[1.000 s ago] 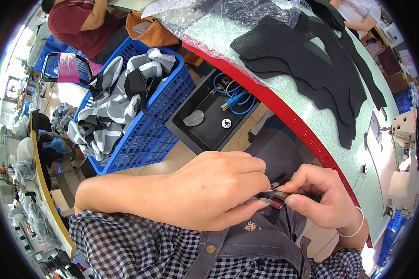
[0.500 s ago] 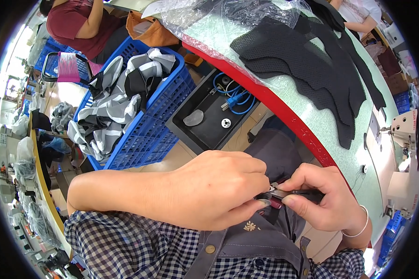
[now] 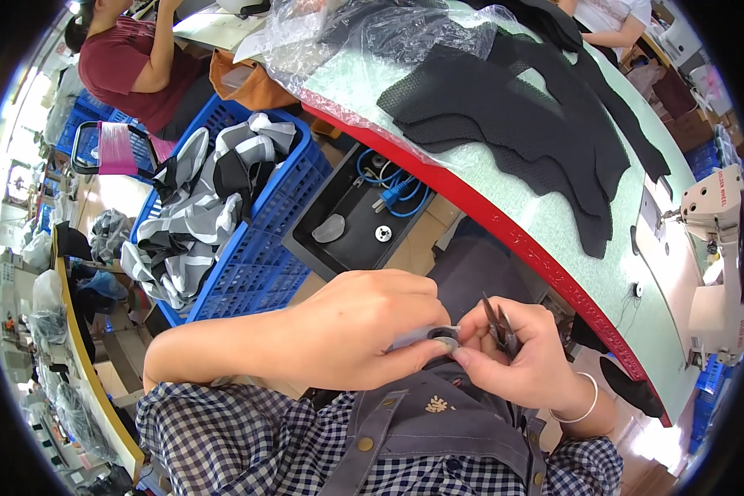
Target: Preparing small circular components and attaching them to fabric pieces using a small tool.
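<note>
My left hand [image 3: 380, 326] is closed, thumb and fingers pinching a small grey-and-black curled piece [image 3: 443, 334]; its exact kind I cannot make out. My right hand [image 3: 517, 355] grips a pair of dark thread snips [image 3: 499, 322], whose pointed blades stick up past the fingers, slightly apart. The right thumb and forefinger come together right beside the curled piece, at its right end. Whether they pinch a thread or edge of it is too small to tell. Both hands are held over my lap, above a grey apron [image 3: 463, 413].
A red-edged table [image 3: 504, 223] carries black mesh fabric panels [image 3: 504, 116], plastic film [image 3: 306, 50] and a sewing machine [image 3: 711, 202]. A blue crate [image 3: 260, 240] of grey-and-black pieces stands left, beside a black drawer [image 3: 306, 252] with a blue cable [image 3: 401, 198]. A person [image 3: 128, 62] sits far left.
The snips have swung from lying across the small piece to pointing up, away from it. My right fingertips have moved in beside the piece. Both hands have shifted left in view.
</note>
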A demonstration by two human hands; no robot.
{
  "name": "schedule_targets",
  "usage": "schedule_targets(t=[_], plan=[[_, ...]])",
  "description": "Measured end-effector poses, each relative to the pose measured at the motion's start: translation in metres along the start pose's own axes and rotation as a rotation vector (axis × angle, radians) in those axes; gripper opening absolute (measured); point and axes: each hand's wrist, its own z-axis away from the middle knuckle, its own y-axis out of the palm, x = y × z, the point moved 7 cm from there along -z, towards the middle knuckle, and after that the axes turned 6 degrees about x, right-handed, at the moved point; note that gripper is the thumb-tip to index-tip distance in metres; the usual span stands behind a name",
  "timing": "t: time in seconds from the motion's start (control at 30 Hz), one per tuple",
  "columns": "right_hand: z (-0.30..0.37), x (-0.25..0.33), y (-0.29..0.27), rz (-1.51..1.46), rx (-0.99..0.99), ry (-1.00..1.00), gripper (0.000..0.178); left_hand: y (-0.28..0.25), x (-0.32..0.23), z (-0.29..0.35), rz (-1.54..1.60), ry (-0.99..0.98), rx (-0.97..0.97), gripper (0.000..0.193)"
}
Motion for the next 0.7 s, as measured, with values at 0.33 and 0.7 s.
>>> schedule_targets(t=[0.33, 0.7], plan=[[0.002, -0.015, 0.005, -0.146, -0.157, 0.063, 0.016, 0.001, 0.002, -0.006, -0.098, -0.035, 0.027, 0.019], [0.0, -0.022, 0.002, -0.266, -0.19, -0.054, 0.013, 0.008, 0.022, -0.004, 0.3, -0.274, 0.072, 0.02]])
